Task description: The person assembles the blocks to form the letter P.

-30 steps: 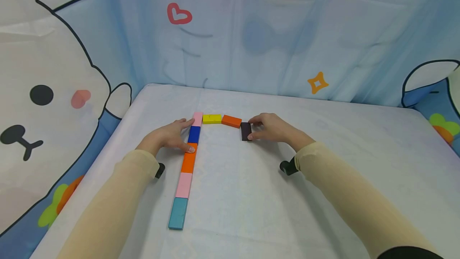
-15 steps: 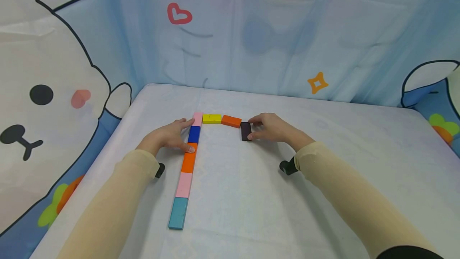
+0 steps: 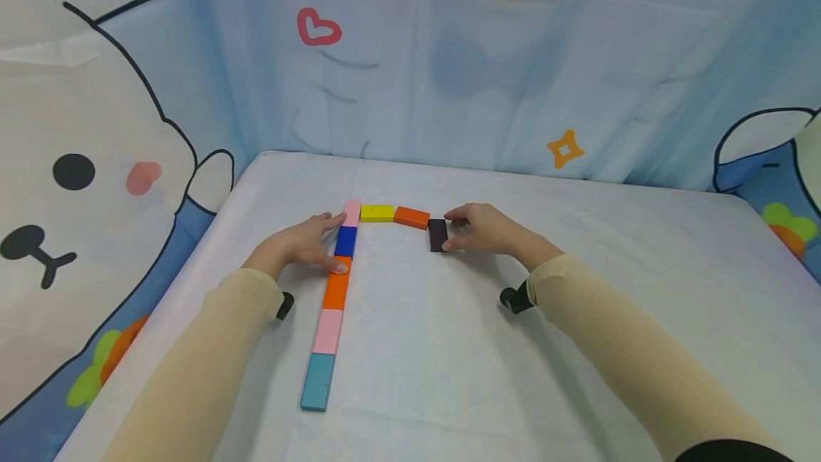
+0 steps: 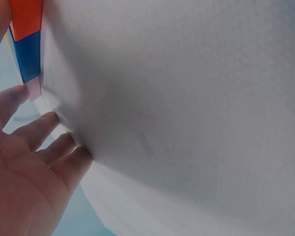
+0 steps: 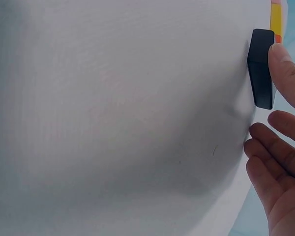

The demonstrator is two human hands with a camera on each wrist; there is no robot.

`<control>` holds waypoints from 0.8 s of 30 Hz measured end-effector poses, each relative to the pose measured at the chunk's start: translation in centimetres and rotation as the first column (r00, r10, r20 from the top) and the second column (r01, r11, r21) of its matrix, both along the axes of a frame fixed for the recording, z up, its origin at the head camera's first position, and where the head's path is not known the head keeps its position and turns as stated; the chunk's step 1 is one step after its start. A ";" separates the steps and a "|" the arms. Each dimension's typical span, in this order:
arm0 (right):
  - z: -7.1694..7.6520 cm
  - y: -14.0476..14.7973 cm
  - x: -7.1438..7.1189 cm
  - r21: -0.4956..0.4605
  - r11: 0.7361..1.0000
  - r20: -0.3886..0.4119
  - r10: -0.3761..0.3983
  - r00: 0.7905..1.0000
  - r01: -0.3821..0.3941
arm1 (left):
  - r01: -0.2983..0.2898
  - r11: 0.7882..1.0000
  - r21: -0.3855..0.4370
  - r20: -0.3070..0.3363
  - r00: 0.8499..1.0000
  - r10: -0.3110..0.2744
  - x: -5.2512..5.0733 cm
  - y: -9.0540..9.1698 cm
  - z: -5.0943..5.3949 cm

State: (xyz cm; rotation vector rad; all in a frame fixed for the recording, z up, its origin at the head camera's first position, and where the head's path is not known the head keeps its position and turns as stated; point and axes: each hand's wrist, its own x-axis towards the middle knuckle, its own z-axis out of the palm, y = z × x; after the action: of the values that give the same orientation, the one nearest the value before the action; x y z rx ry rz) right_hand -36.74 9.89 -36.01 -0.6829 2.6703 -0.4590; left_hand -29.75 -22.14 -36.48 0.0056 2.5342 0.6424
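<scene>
My left hand [image 3: 301, 244] lies along a row of flat blocks, its forefinger touching a pink block [image 3: 351, 214] and its thumb resting on an orange block [image 3: 336, 293]. A blue block [image 3: 346, 240] lies between them. In the left wrist view the other fingers of the left hand [image 4: 37, 167] are spread over the cloth. At the right end, my right hand [image 3: 490, 229] has its thumb on the long side of a black block [image 3: 437, 235]. The right wrist view shows that thumb against the black block [image 5: 261, 69], with the forefinger just past its far end.
A yellow block [image 3: 377, 214] and a second orange block [image 3: 412, 217] bridge from the pink block towards the black one. Nearer me, the row goes on with another pink block [image 3: 328, 331] and a teal block [image 3: 317, 381]. Behind the white-covered table [image 3: 577, 376] hangs a printed curtain [image 3: 417, 55].
The head view has shifted very slightly. Both hands and the blocks otherwise stay where they were.
</scene>
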 end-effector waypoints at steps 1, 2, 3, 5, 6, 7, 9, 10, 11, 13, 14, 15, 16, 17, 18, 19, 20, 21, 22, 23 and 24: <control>0.1 0.1 0.0 0.001 1.000 -0.002 -0.001 1.000 0.001 | 0.000 1.000 0.000 -0.002 1.000 0.000 0.0 0.0 0.0; 0.1 0.2 0.1 0.002 1.000 -0.004 -0.002 1.000 0.002 | 0.000 1.000 0.001 -0.002 1.000 0.000 0.0 0.0 0.0; 0.2 0.4 0.2 0.005 1.000 -0.005 -0.004 1.000 0.004 | 0.004 1.000 -0.002 -0.005 1.000 -0.004 -0.1 0.0 0.0; 0.3 0.7 0.3 0.014 1.000 -0.006 -0.014 1.000 0.014 | 0.012 1.000 -0.006 -0.010 1.000 -0.012 -0.1 0.0 -0.1; 0.3 0.9 0.3 0.018 1.000 -0.003 -0.021 1.000 0.021 | 0.014 1.000 -0.006 -0.011 1.000 -0.014 -0.1 0.0 -0.1; 0.3 1.1 0.4 0.024 0.999 -0.004 -0.025 1.000 0.025 | 0.017 1.000 -0.008 -0.013 1.000 -0.017 -0.1 0.0 -0.1; 0.4 1.5 0.6 0.037 0.999 -0.004 -0.034 0.999 0.034 | 0.020 1.000 -0.012 -0.015 1.000 -0.020 -0.1 0.0 -0.1; 0.4 1.8 0.7 0.042 0.998 -0.004 -0.038 0.999 0.038 | 0.021 1.000 -0.013 -0.015 1.000 -0.021 -0.1 0.0 -0.1; 0.4 2.1 0.8 0.047 0.998 -0.005 -0.039 0.999 0.039 | 0.025 1.000 -0.016 -0.017 1.000 -0.025 -0.1 0.0 0.0; 0.5 2.7 1.0 0.053 0.998 -0.008 -0.040 0.999 0.040 | 0.025 1.000 -0.016 -0.017 1.000 -0.025 0.0 0.0 0.0; 0.5 3.1 1.1 0.053 0.998 -0.009 -0.038 0.999 0.039 | 0.025 1.000 -0.016 -0.016 1.000 -0.025 0.0 0.0 0.0; 0.6 3.5 1.3 0.052 0.998 -0.013 -0.034 0.999 0.035 | 0.025 1.000 -0.015 -0.016 1.000 -0.025 0.0 0.0 0.0; 0.6 3.9 1.4 0.048 0.998 -0.014 -0.033 0.999 0.033 | 0.025 1.000 -0.014 -0.017 1.000 -0.025 0.0 0.0 0.1; 0.6 4.3 1.6 0.046 0.999 -0.017 -0.027 0.999 0.028 | 0.023 1.000 -0.013 -0.016 1.000 -0.024 0.0 0.0 0.1; 0.7 4.7 1.8 0.042 0.999 -0.019 -0.023 1.000 0.023 | 0.019 1.000 -0.010 -0.015 1.000 -0.020 0.1 0.0 0.1; 0.7 5.1 2.0 0.040 0.999 -0.020 -0.019 1.000 0.020 | 0.017 1.000 -0.008 -0.014 1.000 -0.017 0.1 -0.1 0.1; 0.8 5.5 2.2 0.037 0.999 -0.022 -0.014 1.000 0.015 | 0.016 1.000 -0.007 -0.014 1.000 -0.016 0.1 -0.1 0.1; 0.8 5.9 2.4 0.035 0.999 -0.025 -0.010 1.000 0.011 | 0.014 1.000 -0.006 -0.013 1.000 -0.014 0.1 0.0 0.1; 0.8 6.2 2.6 0.036 0.999 -0.027 -0.006 1.000 0.007 | 0.011 1.000 -0.002 -0.012 1.000 -0.011 0.1 0.0 0.1; 0.9 6.6 2.9 0.039 0.999 -0.029 -0.002 1.000 0.003 | 0.011 1.000 0.000 -0.011 1.000 -0.011 0.1 0.0 0.0; 0.9 7.0 3.1 0.041 0.999 -0.028 0.000 1.000 0.001 | 0.011 1.000 0.003 -0.009 1.000 -0.011 0.1 0.0 0.0</control>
State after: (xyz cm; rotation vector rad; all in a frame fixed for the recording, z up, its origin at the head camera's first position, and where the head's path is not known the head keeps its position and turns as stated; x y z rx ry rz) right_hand -33.61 16.85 -35.10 -0.6817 2.6986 -0.3962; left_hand -29.62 -22.11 -36.44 0.0235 2.5405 0.6432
